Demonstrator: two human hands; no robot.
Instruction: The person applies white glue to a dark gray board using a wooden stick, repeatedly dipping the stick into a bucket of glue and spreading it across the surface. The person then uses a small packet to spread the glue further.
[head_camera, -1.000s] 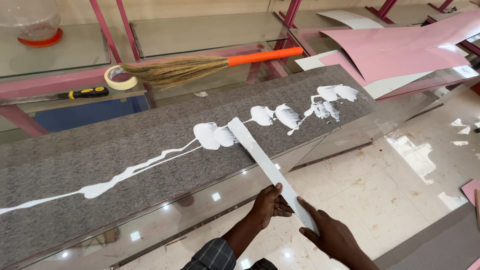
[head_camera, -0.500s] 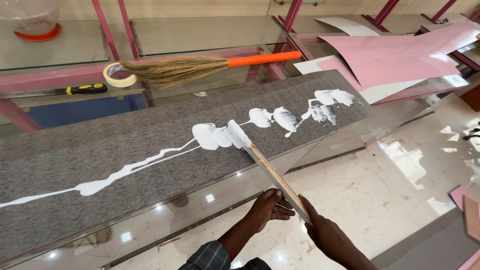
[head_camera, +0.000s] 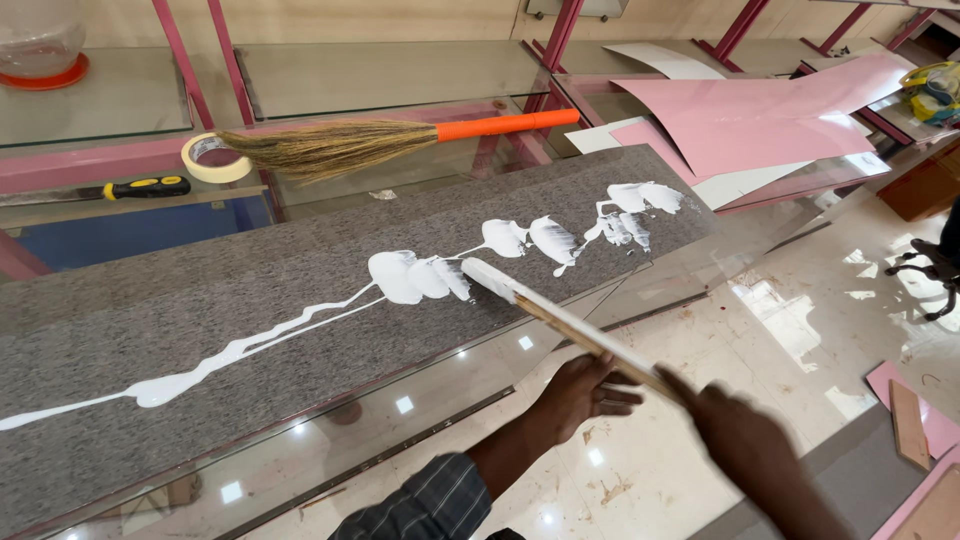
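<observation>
Glue (head_camera: 395, 275), white and wet, runs in a thin trail from the far left edge of the grey speckled board (head_camera: 200, 320), swelling into puddles near the middle and breaking into smeared patches toward the board's right end. Behind the board, on the pink-framed glass shelving (head_camera: 380, 75), lie a yellow-and-black handled tool (head_camera: 140, 187), a roll of masking tape (head_camera: 212, 158) and a straw broom (head_camera: 390, 140) with an orange handle, its bristles just beside the tape roll. A clear jar on an orange base (head_camera: 40, 45) stands at the upper left corner. Moving toward centre, a long flat strip (head_camera: 565, 320), white-coated at its far end, slants down from the board to the person; its tip rests in the glue beside the central puddles. The left hand (head_camera: 580, 395) is curled about the strip from beneath, fingers closed on it partway along. The right hand (head_camera: 740, 440), blurred, is clenched over the strip's near end; the exact finger placement cannot be told. A checked sleeve (head_camera: 430, 500) shows at the lower edge. To the right, pink sheets (head_camera: 760, 115) lie stacked over white ones on the shelving, well apart from the strip. Polished floor (head_camera: 800, 330) shows below, with a small wooden piece (head_camera: 908, 422) at far right.
</observation>
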